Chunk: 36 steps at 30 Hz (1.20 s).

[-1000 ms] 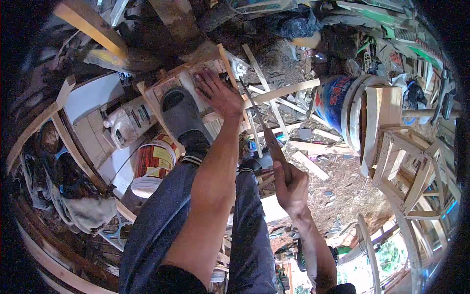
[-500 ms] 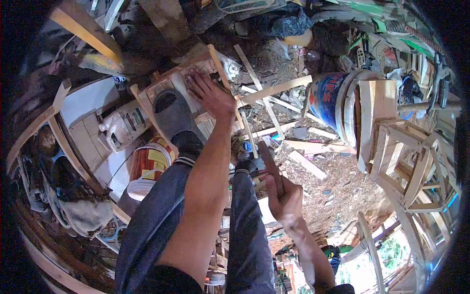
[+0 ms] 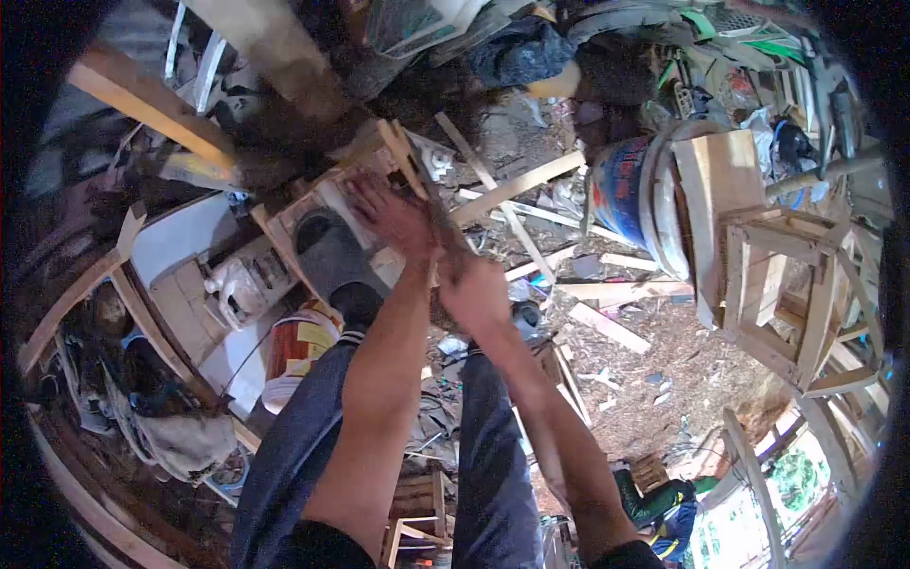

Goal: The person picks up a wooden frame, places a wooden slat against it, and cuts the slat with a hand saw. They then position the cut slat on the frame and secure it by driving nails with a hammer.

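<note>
My left hand lies with its fingers spread on a pale wooden piece, pressing down from above. Right beside it, my right hand is closed around a long, flat, dark brown tool, whose far end is blurred and runs up along the left hand. Thin wooden strips stick out past the left fingertips. My foot in a dark grey slipper rests on the wood to the left of that hand.
A red and yellow bucket stands beside my left leg. Wooden offcuts and shavings litter the ground. To the right are a large blue bucket, a wooden block and a wooden frame. Another person is at the lower right.
My right hand has moved up and left with the dark tool, from low over the shavings to beside my left hand. The left hand stays on the wood. The view has shifted slightly.
</note>
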Motion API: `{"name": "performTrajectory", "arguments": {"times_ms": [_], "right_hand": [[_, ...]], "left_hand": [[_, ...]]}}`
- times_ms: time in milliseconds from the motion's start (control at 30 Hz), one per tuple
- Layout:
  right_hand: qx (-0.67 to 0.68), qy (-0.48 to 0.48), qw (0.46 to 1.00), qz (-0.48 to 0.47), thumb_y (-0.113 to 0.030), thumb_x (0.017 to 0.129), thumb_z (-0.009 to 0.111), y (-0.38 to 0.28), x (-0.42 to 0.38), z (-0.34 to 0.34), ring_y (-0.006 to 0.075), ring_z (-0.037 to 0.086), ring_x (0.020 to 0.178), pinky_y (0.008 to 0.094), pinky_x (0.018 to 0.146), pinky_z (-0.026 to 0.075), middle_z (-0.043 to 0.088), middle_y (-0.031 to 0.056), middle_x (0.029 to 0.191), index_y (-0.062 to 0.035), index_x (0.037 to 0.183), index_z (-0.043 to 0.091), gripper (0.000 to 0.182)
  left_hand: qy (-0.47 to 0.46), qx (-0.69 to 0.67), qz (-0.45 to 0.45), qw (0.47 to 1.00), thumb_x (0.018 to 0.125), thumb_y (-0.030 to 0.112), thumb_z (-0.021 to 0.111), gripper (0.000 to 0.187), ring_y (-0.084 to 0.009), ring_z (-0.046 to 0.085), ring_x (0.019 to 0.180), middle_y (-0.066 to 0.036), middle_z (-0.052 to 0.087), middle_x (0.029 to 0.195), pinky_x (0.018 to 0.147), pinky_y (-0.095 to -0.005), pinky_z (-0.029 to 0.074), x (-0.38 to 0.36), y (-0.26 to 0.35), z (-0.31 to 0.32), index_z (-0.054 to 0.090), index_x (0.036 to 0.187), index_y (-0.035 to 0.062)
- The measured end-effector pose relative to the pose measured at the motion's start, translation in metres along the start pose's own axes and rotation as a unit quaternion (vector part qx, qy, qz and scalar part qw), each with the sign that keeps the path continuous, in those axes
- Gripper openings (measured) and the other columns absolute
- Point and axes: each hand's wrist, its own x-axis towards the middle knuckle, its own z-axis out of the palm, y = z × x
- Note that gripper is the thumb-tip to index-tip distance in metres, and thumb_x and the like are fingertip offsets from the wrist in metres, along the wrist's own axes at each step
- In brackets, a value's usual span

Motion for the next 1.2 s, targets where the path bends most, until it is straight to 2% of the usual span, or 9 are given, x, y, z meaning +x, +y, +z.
{"name": "performTrajectory", "arguments": {"times_ms": [233, 367, 467, 567, 833, 933, 1033, 1100, 1200], "right_hand": [[0.104, 0.070, 0.992, -0.028, -0.026, 0.093, 0.057, 0.020, -0.082, -0.049, 0.0138, 0.049, 0.040, 0.0327, 0.039, 0.036, 0.051, 0.0100, 0.047, -0.0007, 0.070, 0.061, 0.034], [0.099, 0.032, 0.995, 0.006, -0.029, 0.095, 0.055, 0.007, -0.036, -0.034, 0.0124, 0.039, 0.038, 0.0319, 0.038, 0.030, 0.047, 0.0063, 0.045, -0.0007, 0.066, 0.056, 0.040], [0.089, -0.036, 0.990, 0.099, -0.030, 0.095, 0.054, 0.020, -0.070, -0.045, 0.0108, 0.058, 0.048, 0.0282, 0.041, 0.040, 0.054, 0.0054, 0.050, 0.0013, 0.073, 0.060, 0.039], [0.136, 0.026, 0.989, 0.053, -0.021, 0.091, 0.056, 0.005, -0.115, -0.071, 0.0296, 0.063, 0.055, 0.0369, 0.053, 0.049, 0.062, 0.0163, 0.062, -0.0014, 0.103, 0.066, 0.025], [0.060, -0.035, 0.995, 0.071, -0.023, 0.089, 0.058, 0.008, -0.058, -0.042, 0.0281, 0.065, 0.057, 0.0369, 0.051, 0.048, 0.063, 0.0156, 0.064, -0.0015, 0.089, 0.068, 0.023], [0.124, 0.071, 0.989, -0.033, -0.024, 0.094, 0.057, 0.017, -0.097, -0.053, 0.0099, 0.044, 0.049, 0.0296, 0.045, 0.037, 0.055, 0.0053, 0.055, 0.0027, 0.081, 0.064, 0.031], [0.164, 0.031, 0.985, 0.052, -0.028, 0.095, 0.056, 0.029, -0.078, -0.039, 0.0071, 0.043, 0.051, 0.0278, 0.045, 0.035, 0.049, 0.0010, 0.054, 0.0028, 0.078, 0.062, 0.036], [0.077, -0.098, 0.975, 0.185, -0.030, 0.092, 0.058, -0.001, -0.038, -0.053, 0.0153, 0.063, 0.054, 0.0317, 0.050, 0.049, 0.064, 0.0115, 0.063, -0.0011, 0.089, 0.066, 0.030], [0.074, -0.076, 0.980, 0.166, -0.035, 0.092, 0.059, 0.015, -0.065, -0.054, 0.0110, 0.058, 0.050, 0.0295, 0.045, 0.045, 0.061, 0.0078, 0.058, -0.0002, 0.086, 0.065, 0.036]], "left_hand": [[0.009, -0.050, -0.024, 0.998, 0.090, 0.023, 0.043, 0.061, -0.0290, 0.013, 0.143, -0.011, 0.018, 0.155, 0.115, -0.0476, 0.008, -0.003, 0.010, -0.010, 0.025, 0.145, 0.0016], [0.032, -0.034, -0.012, 0.999, 0.092, 0.019, 0.039, 0.055, -0.0296, 0.013, 0.143, -0.011, 0.018, 0.155, 0.115, -0.0480, 0.008, -0.001, 0.008, -0.004, 0.028, 0.143, 0.0008], [0.014, -0.027, -0.012, 0.999, 0.092, 0.020, 0.039, 0.054, -0.0295, 0.013, 0.143, -0.011, 0.018, 0.155, 0.115, -0.0483, 0.009, -0.005, 0.005, -0.003, 0.030, 0.142, 0.0010], [0.030, -0.074, 0.003, 0.997, 0.093, 0.019, 0.038, 0.053, -0.0297, 0.012, 0.143, -0.012, 0.019, 0.154, 0.115, -0.0487, 0.009, -0.004, 0.007, -0.013, 0.031, 0.142, 0.0015], [-0.008, -0.054, -0.008, 0.998, 0.091, 0.015, 0.039, 0.055, -0.0325, 0.010, 0.143, -0.015, 0.017, 0.154, 0.115, -0.0504, 0.004, -0.001, 0.005, -0.008, 0.028, 0.142, -0.0017], [-0.014, -0.088, -0.011, 0.996, 0.089, 0.016, 0.042, 0.059, -0.0324, 0.007, 0.144, -0.015, 0.013, 0.154, 0.115, -0.0509, 0.003, -0.004, 0.007, -0.016, 0.025, 0.143, -0.0020], [-0.033, -0.082, -0.019, 0.996, 0.087, 0.018, 0.046, 0.065, -0.0320, 0.004, 0.144, -0.015, 0.011, 0.155, 0.115, -0.0512, 0.001, -0.003, 0.006, -0.008, 0.023, 0.144, -0.0020], [-0.036, -0.051, -0.022, 0.998, 0.085, 0.019, 0.048, 0.067, -0.0318, 0.003, 0.144, -0.015, 0.010, 0.155, 0.115, -0.0512, 0.000, -0.002, 0.007, -0.006, 0.023, 0.144, -0.0021], [-0.028, -0.037, -0.012, 0.999, 0.083, 0.022, 0.051, 0.071, -0.0325, 0.003, 0.144, -0.015, 0.012, 0.155, 0.115, -0.0515, 0.000, -0.003, 0.005, -0.011, 0.024, 0.144, -0.0023]]}}
